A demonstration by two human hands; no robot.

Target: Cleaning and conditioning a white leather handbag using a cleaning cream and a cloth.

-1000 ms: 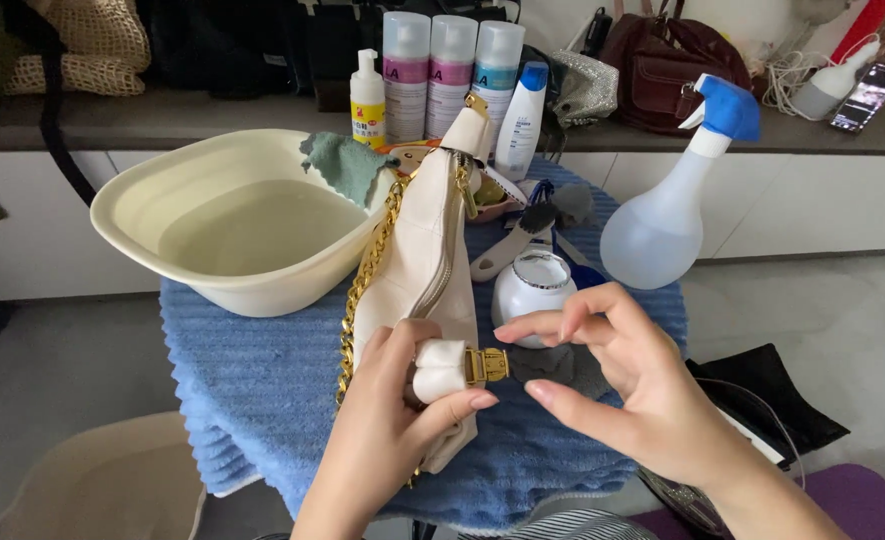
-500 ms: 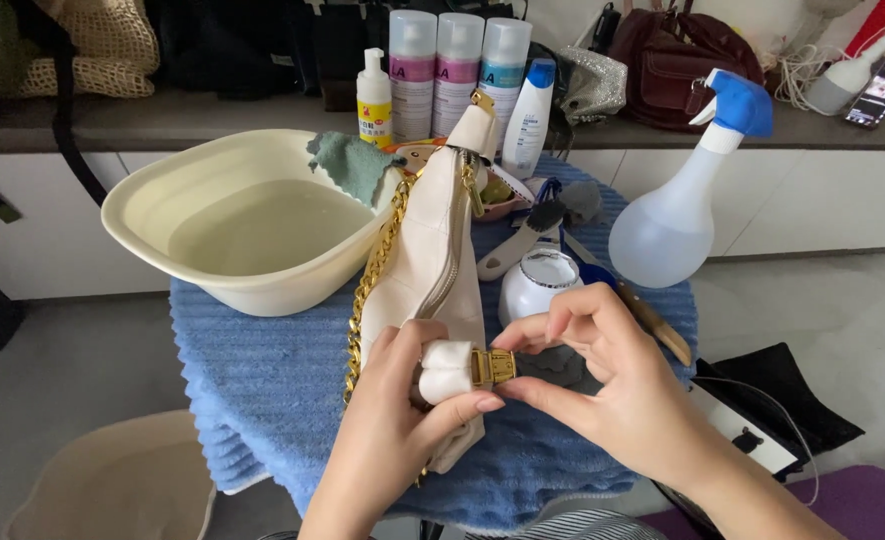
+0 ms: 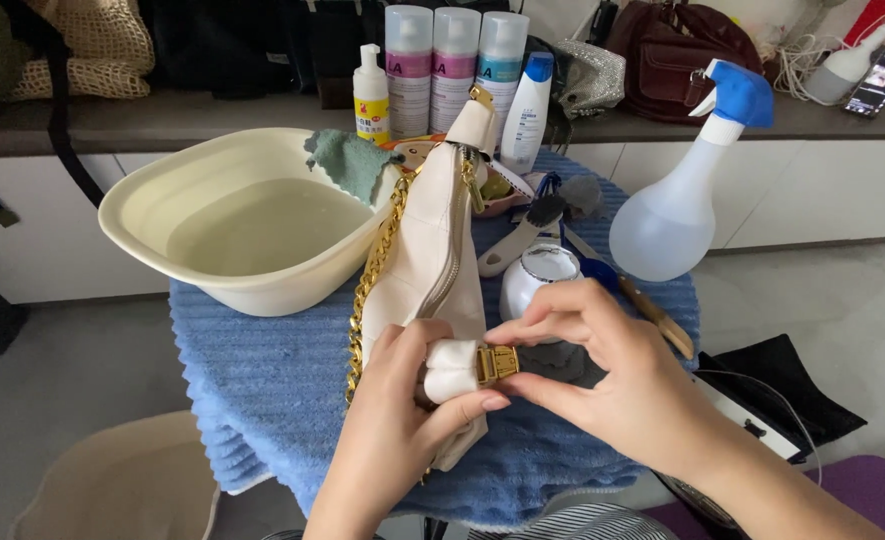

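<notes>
Fingers (image 3: 467,402) of the left hand (image 3: 402,420) are clenched around the cream leather handbag (image 3: 427,260); its gold metal clasp (image 3: 497,364) is pinched by the right hand (image 3: 612,385).

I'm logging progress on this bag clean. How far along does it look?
Set out: a basin of water, a green cloth on its rim, a spray bottle, and a brush lying unused. In hand: the left hand grips the cream bag while the right hand pinches its gold clasp. No washing shows yet.
</notes>
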